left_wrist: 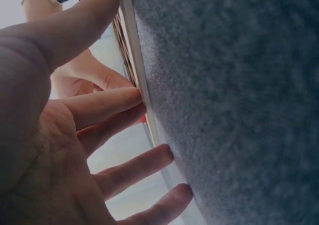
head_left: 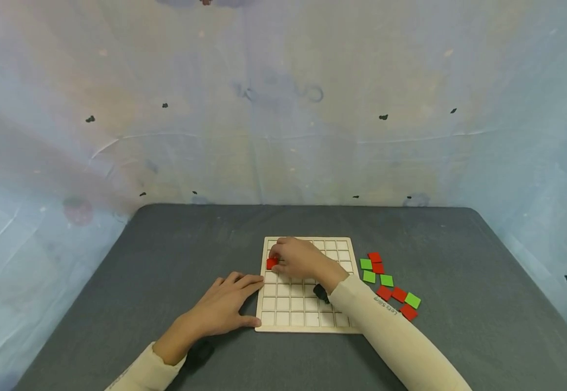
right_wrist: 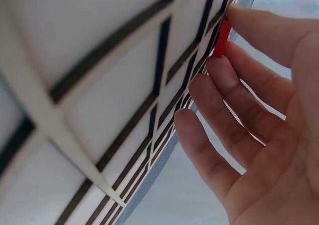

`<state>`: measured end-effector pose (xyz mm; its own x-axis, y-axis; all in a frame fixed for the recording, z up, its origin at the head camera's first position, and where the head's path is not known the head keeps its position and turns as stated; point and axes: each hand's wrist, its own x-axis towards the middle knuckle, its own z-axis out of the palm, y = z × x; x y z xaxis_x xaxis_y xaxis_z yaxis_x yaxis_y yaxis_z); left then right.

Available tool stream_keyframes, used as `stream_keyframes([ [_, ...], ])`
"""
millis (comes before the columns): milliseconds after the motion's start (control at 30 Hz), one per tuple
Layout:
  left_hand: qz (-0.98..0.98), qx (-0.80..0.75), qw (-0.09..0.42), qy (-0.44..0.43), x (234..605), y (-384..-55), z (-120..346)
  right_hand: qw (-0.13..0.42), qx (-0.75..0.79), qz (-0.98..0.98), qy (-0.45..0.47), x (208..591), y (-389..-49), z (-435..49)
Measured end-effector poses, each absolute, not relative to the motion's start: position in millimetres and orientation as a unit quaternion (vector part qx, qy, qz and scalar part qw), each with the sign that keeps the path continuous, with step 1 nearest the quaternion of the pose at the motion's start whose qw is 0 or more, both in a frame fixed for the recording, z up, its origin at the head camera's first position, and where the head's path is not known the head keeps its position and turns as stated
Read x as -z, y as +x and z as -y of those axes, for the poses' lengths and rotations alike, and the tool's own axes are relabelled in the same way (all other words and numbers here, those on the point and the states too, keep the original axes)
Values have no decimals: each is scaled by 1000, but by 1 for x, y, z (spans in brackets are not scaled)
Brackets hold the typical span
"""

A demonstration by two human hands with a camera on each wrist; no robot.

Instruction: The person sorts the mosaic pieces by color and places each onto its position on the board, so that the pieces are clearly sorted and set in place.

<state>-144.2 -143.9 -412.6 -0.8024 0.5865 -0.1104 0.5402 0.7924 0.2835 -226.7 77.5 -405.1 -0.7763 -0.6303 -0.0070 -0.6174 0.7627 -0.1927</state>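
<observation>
A pale wooden grid board (head_left: 283,305) lies on the dark table, its square cells white inside. Over its left column, toward the back, my right hand (head_left: 299,258) pinches a small red square tile (head_left: 271,264) between thumb and forefinger. In the right wrist view the red tile (right_wrist: 223,38) stands on edge close against the grid, the other fingers (right_wrist: 202,140) spread beside it. My left hand (head_left: 227,305) rests at the board's left edge with fingers extended. Seen from the left wrist, its thumb and forefinger (left_wrist: 107,105) touch the board's thin side (left_wrist: 133,50).
Right of the board lie loose red tiles (head_left: 383,292) and green tiles (head_left: 387,280), several of each, partly beside my right forearm. The grey table (head_left: 205,239) ends at a pale hanging sheet (head_left: 283,163) behind. A black wrist device (head_left: 320,293) hangs below my right wrist.
</observation>
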Motion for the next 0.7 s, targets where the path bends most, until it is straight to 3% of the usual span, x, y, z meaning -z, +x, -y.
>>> stream_keyframes([
  [700, -941, -122, 92, 302, 414, -144, 144, 32, 101, -934, -342, 406, -225, -84],
])
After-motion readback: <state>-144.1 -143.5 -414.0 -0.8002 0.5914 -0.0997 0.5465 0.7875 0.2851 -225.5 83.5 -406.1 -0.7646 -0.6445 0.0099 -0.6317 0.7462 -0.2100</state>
